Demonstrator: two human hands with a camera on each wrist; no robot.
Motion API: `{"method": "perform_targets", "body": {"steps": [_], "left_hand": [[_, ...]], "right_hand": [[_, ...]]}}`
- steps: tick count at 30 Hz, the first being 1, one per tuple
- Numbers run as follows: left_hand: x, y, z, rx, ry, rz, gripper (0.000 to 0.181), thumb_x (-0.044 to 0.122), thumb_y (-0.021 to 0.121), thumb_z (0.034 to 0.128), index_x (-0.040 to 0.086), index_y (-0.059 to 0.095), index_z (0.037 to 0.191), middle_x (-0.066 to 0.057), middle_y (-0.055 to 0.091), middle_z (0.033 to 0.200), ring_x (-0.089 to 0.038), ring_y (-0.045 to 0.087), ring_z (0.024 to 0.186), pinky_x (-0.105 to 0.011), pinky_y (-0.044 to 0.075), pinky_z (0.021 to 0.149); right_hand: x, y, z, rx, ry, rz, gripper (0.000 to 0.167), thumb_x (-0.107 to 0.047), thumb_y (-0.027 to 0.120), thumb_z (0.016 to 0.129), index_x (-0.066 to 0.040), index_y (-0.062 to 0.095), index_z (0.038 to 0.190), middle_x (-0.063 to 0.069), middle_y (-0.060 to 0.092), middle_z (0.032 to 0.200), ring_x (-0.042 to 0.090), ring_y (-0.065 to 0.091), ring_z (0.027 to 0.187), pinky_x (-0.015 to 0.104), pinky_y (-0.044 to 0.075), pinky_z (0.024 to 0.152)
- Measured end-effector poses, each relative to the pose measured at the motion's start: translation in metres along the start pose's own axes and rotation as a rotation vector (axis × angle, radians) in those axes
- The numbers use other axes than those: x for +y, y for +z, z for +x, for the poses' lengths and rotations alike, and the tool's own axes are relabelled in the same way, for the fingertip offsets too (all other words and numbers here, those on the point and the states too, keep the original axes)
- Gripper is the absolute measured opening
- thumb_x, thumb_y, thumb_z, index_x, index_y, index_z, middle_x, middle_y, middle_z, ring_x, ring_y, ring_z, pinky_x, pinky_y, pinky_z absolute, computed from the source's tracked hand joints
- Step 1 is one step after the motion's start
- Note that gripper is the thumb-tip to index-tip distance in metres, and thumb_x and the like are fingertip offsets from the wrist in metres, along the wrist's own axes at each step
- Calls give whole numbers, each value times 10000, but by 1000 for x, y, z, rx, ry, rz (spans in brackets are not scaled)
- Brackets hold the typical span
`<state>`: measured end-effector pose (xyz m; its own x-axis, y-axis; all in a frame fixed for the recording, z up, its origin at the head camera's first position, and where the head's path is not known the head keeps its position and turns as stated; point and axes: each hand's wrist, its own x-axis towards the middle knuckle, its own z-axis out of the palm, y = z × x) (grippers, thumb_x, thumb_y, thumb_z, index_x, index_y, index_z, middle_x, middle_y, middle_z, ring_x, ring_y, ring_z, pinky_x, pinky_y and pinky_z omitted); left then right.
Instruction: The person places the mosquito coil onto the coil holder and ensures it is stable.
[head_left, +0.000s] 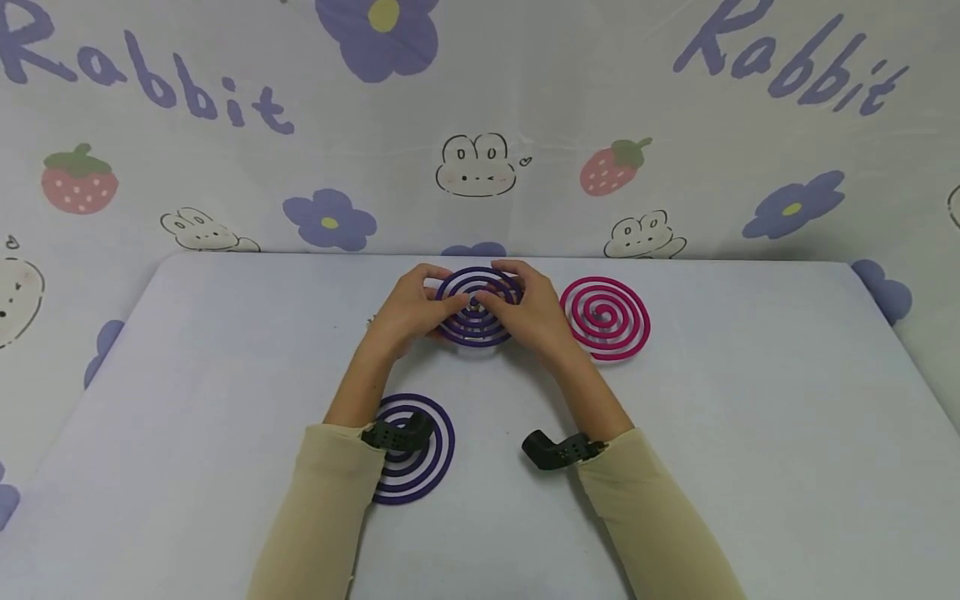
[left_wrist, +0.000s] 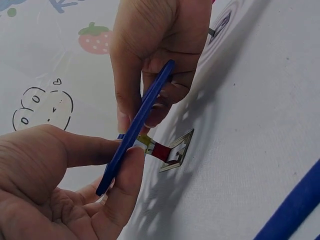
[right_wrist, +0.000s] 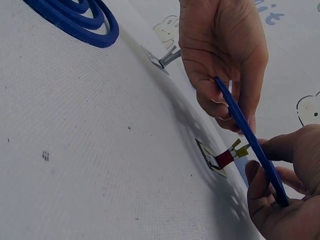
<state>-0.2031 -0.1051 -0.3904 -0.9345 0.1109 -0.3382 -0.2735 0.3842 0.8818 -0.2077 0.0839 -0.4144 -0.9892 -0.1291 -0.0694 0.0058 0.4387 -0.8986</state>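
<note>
Both hands hold a dark blue-purple mosquito coil [head_left: 477, 340] near the back of the table. My left hand [head_left: 408, 312] pinches its left edge, thumb on top and fingers beneath. At the opposite edge my right hand [head_left: 534, 312] grips it the same way. Below the coil's middle stands a small metal coil stand [left_wrist: 161, 151] with a red and yellow upright strip, close to the coil; whether they touch, I cannot tell. A pink mosquito coil [head_left: 605, 317] sits raised just right of my right hand. Another purple coil [head_left: 442, 446] lies partly hidden under my left wrist.
A second metal stand [right_wrist: 159, 61] is on the table left of the held coil, mostly behind my left hand in the head view. The white table [head_left: 750, 417] meets a patterned cloth backdrop [head_left: 540, 100] just behind the hands.
</note>
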Motion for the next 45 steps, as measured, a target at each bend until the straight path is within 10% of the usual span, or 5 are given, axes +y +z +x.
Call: {"method": "perform_targets", "body": {"steps": [45], "left_hand": [[-5,2,5,-18,2,-31,602,207,716,1018,49,442,1530,-269,642,1422,-325,701,1127,-274,644,707]], "right_hand": [[3,3,0,-3,20,42,509,-211,717,1012,-125,580,1495,202,623,1482,350,592,1390,494,442,1246]]}}
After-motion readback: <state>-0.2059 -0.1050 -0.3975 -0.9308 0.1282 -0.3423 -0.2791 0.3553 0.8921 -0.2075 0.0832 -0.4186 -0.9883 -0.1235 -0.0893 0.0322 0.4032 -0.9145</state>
